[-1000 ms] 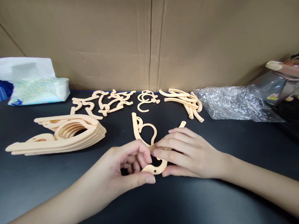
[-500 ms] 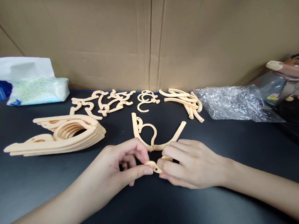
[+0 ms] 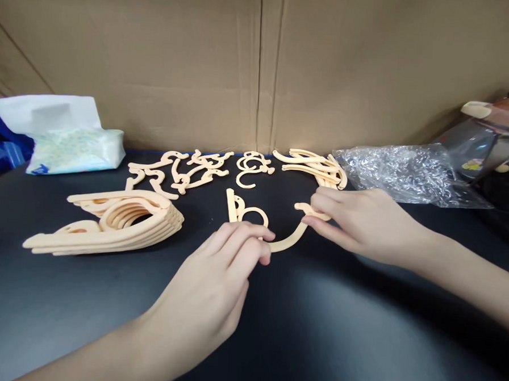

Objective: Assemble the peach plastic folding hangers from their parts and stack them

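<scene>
A partly joined peach plastic hanger (image 3: 253,219) lies on the black table (image 3: 359,309), with a hook loop and two curved arms. My left hand (image 3: 215,291) rests on its middle joint, fingers bent and pressing down. My right hand (image 3: 355,224) pinches a small peach curved piece (image 3: 308,210) against the tip of the hanger's right arm.
A stack of finished hangers (image 3: 111,223) lies at the left. Loose peach parts sit at the back in groups: hooks (image 3: 182,172), rings (image 3: 251,167), curved arms (image 3: 315,165). A crumpled clear bag (image 3: 404,175), a tissue pack (image 3: 69,141) and a cardboard wall (image 3: 261,66) border the table.
My right hand has moved up and right from the middle joint to the right arm's tip, carrying a small piece. My left hand has shifted onto the joint, and the view has moved slightly.
</scene>
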Available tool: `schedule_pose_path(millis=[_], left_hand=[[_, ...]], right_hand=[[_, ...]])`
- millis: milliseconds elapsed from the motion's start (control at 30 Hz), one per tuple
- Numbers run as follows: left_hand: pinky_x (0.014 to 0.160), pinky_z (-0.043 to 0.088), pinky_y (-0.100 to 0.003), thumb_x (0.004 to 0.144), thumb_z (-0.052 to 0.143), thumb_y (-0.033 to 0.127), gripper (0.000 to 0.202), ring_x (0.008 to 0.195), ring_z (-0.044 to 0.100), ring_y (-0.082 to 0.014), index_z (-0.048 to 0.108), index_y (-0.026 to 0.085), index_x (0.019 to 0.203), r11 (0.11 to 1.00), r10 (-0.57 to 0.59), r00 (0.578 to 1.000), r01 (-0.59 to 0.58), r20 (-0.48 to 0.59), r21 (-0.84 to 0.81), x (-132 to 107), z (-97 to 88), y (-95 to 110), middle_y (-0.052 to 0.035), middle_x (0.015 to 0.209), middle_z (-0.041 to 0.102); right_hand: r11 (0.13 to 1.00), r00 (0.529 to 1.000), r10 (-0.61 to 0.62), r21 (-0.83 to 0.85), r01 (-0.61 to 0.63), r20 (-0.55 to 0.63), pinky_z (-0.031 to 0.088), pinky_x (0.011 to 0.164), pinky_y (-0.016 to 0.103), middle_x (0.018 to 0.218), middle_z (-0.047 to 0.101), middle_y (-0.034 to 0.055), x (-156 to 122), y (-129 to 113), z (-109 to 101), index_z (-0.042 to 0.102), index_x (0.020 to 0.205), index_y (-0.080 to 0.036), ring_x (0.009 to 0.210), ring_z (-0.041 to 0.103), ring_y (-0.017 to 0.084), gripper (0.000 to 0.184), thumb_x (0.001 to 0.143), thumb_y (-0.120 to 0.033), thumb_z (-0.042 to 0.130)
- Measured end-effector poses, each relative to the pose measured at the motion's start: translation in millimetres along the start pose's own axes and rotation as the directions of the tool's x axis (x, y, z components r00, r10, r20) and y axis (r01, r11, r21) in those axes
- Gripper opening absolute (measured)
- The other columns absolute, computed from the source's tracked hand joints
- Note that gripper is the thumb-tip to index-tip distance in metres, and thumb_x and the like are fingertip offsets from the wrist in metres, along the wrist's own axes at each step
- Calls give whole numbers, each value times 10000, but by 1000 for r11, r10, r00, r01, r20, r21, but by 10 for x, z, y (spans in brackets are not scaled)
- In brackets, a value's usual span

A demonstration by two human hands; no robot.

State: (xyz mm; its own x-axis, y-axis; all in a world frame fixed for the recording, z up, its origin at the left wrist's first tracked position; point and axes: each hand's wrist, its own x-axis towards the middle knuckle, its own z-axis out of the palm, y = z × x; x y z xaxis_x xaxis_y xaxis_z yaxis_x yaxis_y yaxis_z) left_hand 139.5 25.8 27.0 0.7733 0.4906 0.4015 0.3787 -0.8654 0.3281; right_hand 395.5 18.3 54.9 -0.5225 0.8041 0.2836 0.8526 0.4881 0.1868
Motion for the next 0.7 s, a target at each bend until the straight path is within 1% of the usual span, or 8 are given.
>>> schedule_pose_path(millis=[67, 133, 233, 367, 500, 567, 633, 700], left_hand=[[1029, 412, -397, 863, 386, 0, 311, 1272, 444, -239, 524, 147, 1099, 993, 49, 999, -51, 23, 105, 62, 61, 17, -110, 1297, 554], [1050, 413, -451, 911, 415, 84, 343, 1319, 424, -274, 488, 124, 1244, 982, 65, 995, -78, 81, 173, 138, 116, 30, -143, 1386, 511], [1029, 444, -472, 958, 412, 188, 376, 1262, 504, -286, 461, 87, 1317, 974, 80, 985, -110, 152, 199, 227, 173, 58, -161, 1339, 566], [927, 504, -450, 955, 415, 195, 322, 1037, 630, -273, 549, 77, 1224, 961, 117, 980, -153, 160, 232, 223, 188, 114, -125, 1136, 673], [713, 537, -390, 936, 420, 153, 254, 853, 668, -254, 600, 104, 1107, 931, 131, 981, -171, 142, 322, 120, 139, 145, -92, 971, 700], [647, 524, -376, 932, 427, 152, 233, 797, 675, -250, 610, 104, 1069, 905, 138, 983, -175, 123, 388, 68, 100, 136, -92, 929, 704], [586, 505, -367, 929, 428, 158, 217, 742, 673, -243, 623, 109, 1011, 878, 131, 984, -170, 117, 447, 32, 56, 119, -93, 898, 702], [529, 475, -365, 924, 423, 172, 216, 669, 655, -237, 632, 122, 948, 857, 97, 988, -143, 118, 495, 21, 18, 105, -85, 836, 687]], right_hand=[[998, 998, 64, 2, -64, 15, 217, 473, 262, 644, 560, 6, -56, 80, 21, 489, 739, -199, 489, 481, 141, 364, 1008, -394, 341], [991, 991, 130, 17, -131, 26, 249, 485, 266, 658, 591, 17, -132, 149, 63, 489, 756, -201, 500, 511, 156, 357, 1003, -409, 335], [974, 975, 212, 68, -216, 66, 315, 528, 275, 721, 639, 34, -244, 243, 127, 512, 809, -199, 581, 581, 188, 334, 1000, -411, 339], [934, 953, 263, 210, -290, 149, 377, 583, 282, 785, 662, 28, -324, 328, 136, 563, 914, -198, 657, 611, 193, 297, 997, -413, 374], [909, 958, 179, 335, -248, 224, 399, 586, 270, 776, 644, 19, -337, 311, 94, 568, 884, -204, 666, 605, 172, 284, 990, -423, 420], [902, 963, 145, 370, -224, 227, 421, 602, 268, 807, 650, 17, -345, 270, 94, 576, 911, -208, 696, 619, 170, 253, 982, -418, 453], [898, 969, 140, 387, -210, 203, 456, 643, 273, 886, 671, 22, -360, 221, 113, 582, 1026, -215, 753, 647, 175, 225, 976, -409, 480], [900, 976, 142, 388, -198, 167, 485, 683, 282, 971, 687, 33, -375, 173, 135, 559, 1148, -219, 805, 669, 183, 259, 969, -398, 504]])
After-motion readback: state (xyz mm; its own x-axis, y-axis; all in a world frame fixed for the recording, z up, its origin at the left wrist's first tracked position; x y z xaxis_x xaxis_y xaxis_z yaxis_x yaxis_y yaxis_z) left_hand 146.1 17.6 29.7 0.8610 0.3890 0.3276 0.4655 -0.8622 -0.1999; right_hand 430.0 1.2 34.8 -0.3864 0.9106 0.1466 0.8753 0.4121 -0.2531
